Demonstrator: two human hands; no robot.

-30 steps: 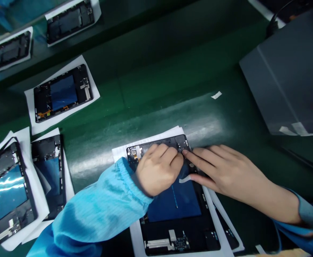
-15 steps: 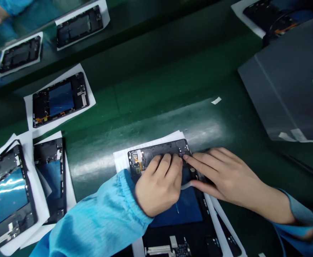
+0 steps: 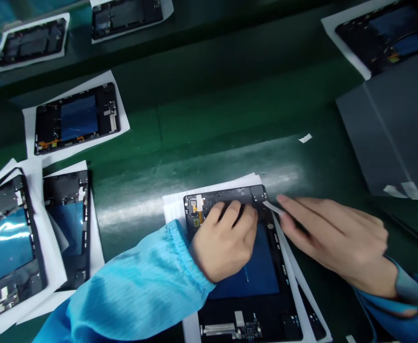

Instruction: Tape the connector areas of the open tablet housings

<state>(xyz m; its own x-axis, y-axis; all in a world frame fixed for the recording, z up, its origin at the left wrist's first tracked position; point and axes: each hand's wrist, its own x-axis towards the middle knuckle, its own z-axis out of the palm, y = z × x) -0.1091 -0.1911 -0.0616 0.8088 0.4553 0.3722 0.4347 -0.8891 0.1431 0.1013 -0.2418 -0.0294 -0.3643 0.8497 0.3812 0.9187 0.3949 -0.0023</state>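
An opened tablet housing (image 3: pixel 241 309), with a blue panel and small circuit parts, lies on white sheets in front of me. My left hand (image 3: pixel 226 240) rests on its upper part with fingers curled down; whatever the fingertips grip, if anything, is hidden beneath them. Just off the housing's upper right corner, my right hand (image 3: pixel 332 233) pinches a thin white strip (image 3: pixel 273 206) between thumb and fingers. The strip's other end reaches over that corner; whether it still sticks there I cannot tell.
Other opened tablets lie on white sheets: one at upper left (image 3: pixel 78 116), one overlapped at left (image 3: pixel 69 228), one at far left (image 3: pixel 7 252). A grey box (image 3: pixel 391 133) stands at right. A small white scrap (image 3: pixel 305 138) lies on the green table (image 3: pixel 212 119).
My right hand has moved right, off the housing's corner, drawing the white strip outward. My left hand stays on the housing. The view has shifted slightly.
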